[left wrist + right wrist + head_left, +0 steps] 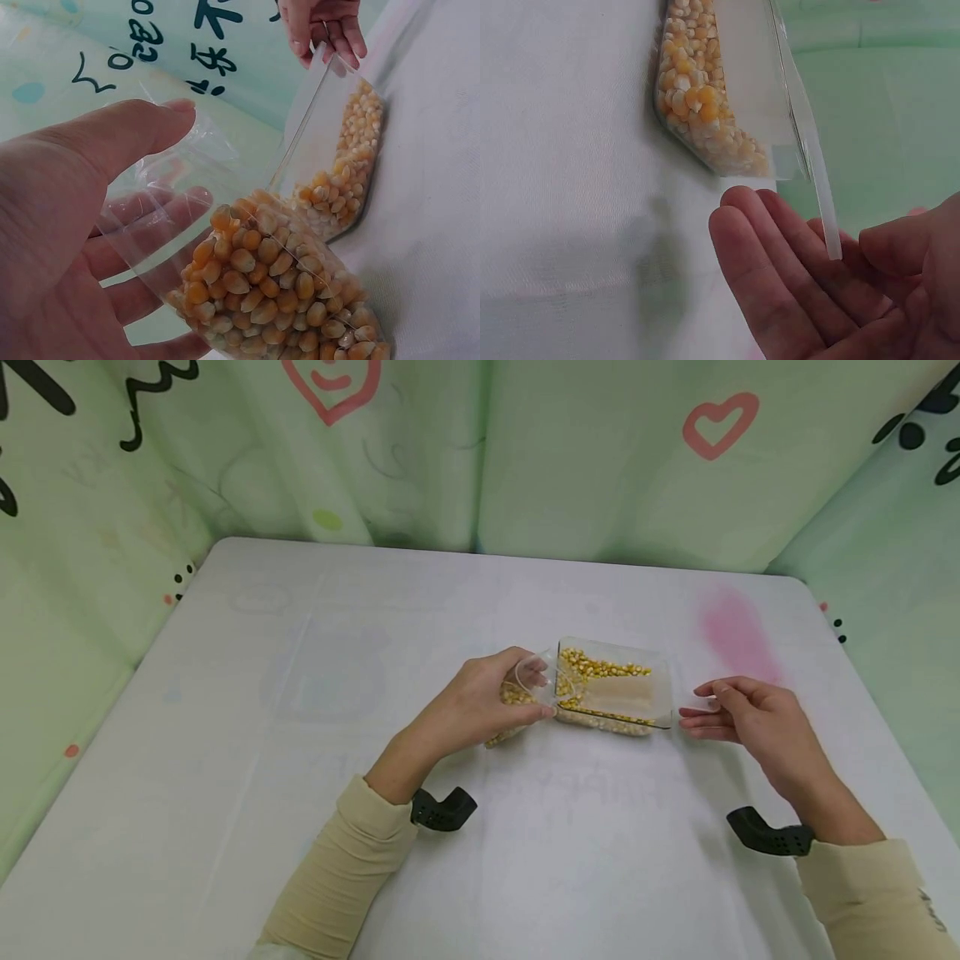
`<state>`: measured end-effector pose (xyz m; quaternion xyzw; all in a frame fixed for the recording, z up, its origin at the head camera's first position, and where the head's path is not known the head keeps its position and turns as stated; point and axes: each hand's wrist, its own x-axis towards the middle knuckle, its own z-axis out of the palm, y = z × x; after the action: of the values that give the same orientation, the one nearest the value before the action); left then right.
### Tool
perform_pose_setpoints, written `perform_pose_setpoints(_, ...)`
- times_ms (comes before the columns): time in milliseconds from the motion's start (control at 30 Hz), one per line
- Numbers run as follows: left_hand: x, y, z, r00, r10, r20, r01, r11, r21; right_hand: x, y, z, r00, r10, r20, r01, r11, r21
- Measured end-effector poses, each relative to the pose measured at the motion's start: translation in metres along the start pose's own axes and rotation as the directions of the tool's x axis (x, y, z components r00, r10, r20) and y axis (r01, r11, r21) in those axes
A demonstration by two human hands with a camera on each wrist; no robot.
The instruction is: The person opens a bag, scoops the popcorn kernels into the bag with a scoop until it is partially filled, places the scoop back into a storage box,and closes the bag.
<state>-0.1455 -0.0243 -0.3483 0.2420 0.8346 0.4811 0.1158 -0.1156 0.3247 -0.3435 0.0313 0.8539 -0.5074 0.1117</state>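
Observation:
My left hand [487,697] curls round a clear plastic bag [277,292] of corn kernels. The bag's mouth faces the left end of a clear rectangular box [618,697]. More kernels [592,667] lie in that box, heaped along its far and left sides and seen through its near wall. Beside the box's right end is my right hand [750,714], its fingers loosely extended. A narrow translucent strip [826,217] reaches from the box's rim to between thumb and fingers in the right wrist view; whether they touch it I cannot tell.
The box stands on a white-covered table [337,693] with a pink patch [738,631] at the right. Green printed curtains [585,468] surround its back and sides. Each wrist wears a black mount, the left one [444,810] close above the tabletop.

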Motion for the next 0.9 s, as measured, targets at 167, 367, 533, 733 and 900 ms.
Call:
perform_pose_setpoints(167, 0.000, 0.000, 0.000, 1.000, 0.006, -0.004, -0.006, 1.000, 0.002, 0.000, 0.000, -0.001, 1.000, 0.021, 0.013, -0.019, 0.994, -0.110)
perform_pose_setpoints(367, 0.000, 0.000, 0.000, 1.000, 0.011, -0.005, -0.011, 1.000, 0.004, 0.000, -0.003, 0.001, 0.998, 0.026, -0.054, -0.038, 0.970, -0.242)
perform_pose_setpoints(533, 0.000, 0.001, 0.000, 1.000, 0.017, -0.004, -0.017, 1.000, 0.000, -0.002, -0.012, 0.000, 0.989, 0.008, -0.145, -0.053, 0.950, -0.309)
perform_pose_setpoints(733, 0.000, 0.001, 0.000, 1.000, 0.020, -0.005, -0.020, 1.000, -0.007, -0.005, -0.024, -0.001, 0.969, -0.045, -0.241, -0.050, 0.926, -0.375)
perform_pose_setpoints(900, -0.001, 0.001, 0.000, 1.000, 0.022, -0.011, -0.022, 1.000, -0.020, -0.009, -0.036, 0.005, 0.948, -0.093, -0.304, -0.045, 0.907, -0.419)
